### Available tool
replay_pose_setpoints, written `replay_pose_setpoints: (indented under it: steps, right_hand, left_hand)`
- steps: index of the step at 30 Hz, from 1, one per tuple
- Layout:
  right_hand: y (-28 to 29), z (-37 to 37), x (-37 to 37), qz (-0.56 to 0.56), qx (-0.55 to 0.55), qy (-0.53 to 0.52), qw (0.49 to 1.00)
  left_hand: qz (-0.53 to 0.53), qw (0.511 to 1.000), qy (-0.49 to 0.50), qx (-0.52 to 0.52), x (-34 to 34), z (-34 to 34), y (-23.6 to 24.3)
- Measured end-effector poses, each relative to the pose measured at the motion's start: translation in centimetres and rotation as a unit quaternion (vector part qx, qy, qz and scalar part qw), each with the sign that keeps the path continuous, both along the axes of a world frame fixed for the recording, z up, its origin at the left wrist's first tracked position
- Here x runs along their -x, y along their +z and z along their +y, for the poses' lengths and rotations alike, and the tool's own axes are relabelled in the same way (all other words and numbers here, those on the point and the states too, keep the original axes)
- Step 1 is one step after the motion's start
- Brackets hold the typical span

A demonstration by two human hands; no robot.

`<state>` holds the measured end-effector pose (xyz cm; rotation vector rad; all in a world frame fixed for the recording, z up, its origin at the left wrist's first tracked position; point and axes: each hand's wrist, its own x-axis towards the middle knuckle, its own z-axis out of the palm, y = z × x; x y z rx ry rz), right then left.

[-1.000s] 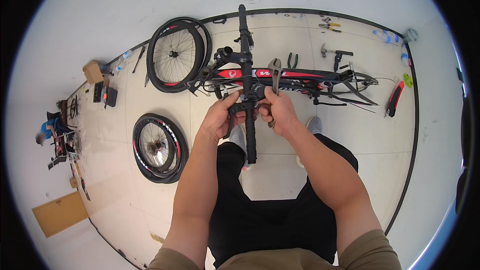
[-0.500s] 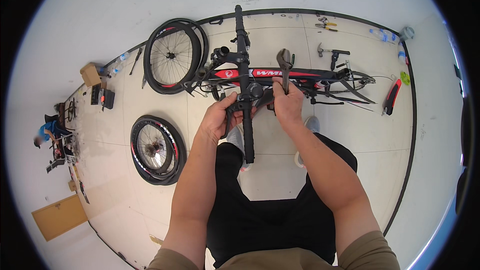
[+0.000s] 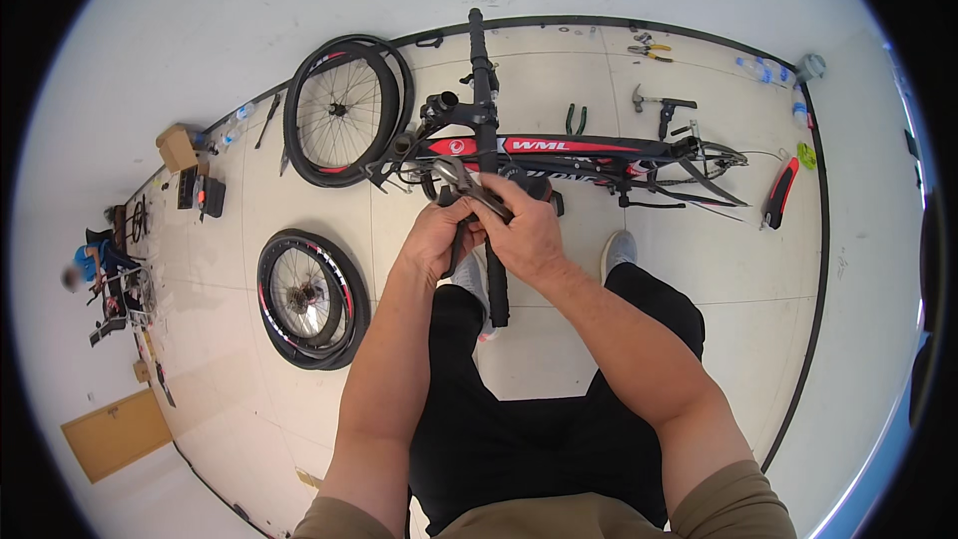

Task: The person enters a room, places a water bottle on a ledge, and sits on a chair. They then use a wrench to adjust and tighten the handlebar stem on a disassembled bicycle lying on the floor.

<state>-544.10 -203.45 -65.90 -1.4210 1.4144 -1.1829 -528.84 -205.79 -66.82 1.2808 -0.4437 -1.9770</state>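
Observation:
My right hand (image 3: 529,237) is closed round an adjustable wrench (image 3: 452,176), whose head points left over the handlebar area. Beside it, my left hand (image 3: 435,242) grips a black brake lever (image 3: 451,258) on the handlebar (image 3: 498,291). The two hands almost meet, and the left fingertips are partly hidden. The wrench jaws sit just above my left thumb; whether they touch a part I cannot tell. Beyond my hands lies the black and red bicycle frame (image 3: 589,147) on its side, without wheels.
A wheel (image 3: 289,165) with a tyre leans at the far left; another wheel (image 3: 267,284) lies nearer. Past the frame are green-handled pliers (image 3: 583,121), a hammer (image 3: 679,103) and yellow-handled pliers (image 3: 654,53). A red and black saddle (image 3: 781,194) lies right. Another person (image 3: 88,262) sits far left.
My right hand has moved left with the wrench, swinging its head from pointing away to pointing left beside my left hand. Green-handled pliers now show fully. My left hand stays at the lever.

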Motion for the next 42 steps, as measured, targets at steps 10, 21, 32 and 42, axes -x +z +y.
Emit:
replay_pose_setpoints:
  steps: [10, 21, 32, 42]
  right_hand:
    - [-2.1, -2.6, 5.1, -0.216, -0.126, -0.150, 0.957]
    - [0.2, -0.6, -0.5, -0.147, -0.215, -0.121, 0.958]
    - [-0.3, -1.6, 0.7, -0.092, -0.198, -0.078, 0.973]
    - [0.7, -1.9, 3.3, -0.067, -0.209, 0.029, 0.975]
  left_hand:
    - [0.028, 0.999, -0.010, -0.012, 0.8, -0.2, 1.3]
    - [0.003, 1.000, -0.012, -0.004, 0.4, -0.2, 1.3]
    - [-0.008, 1.000, -0.021, 0.019, 0.3, -0.3, 0.5]
    - [-0.022, 1.000, -0.006, 0.012, 1.0, -0.3, 1.5]
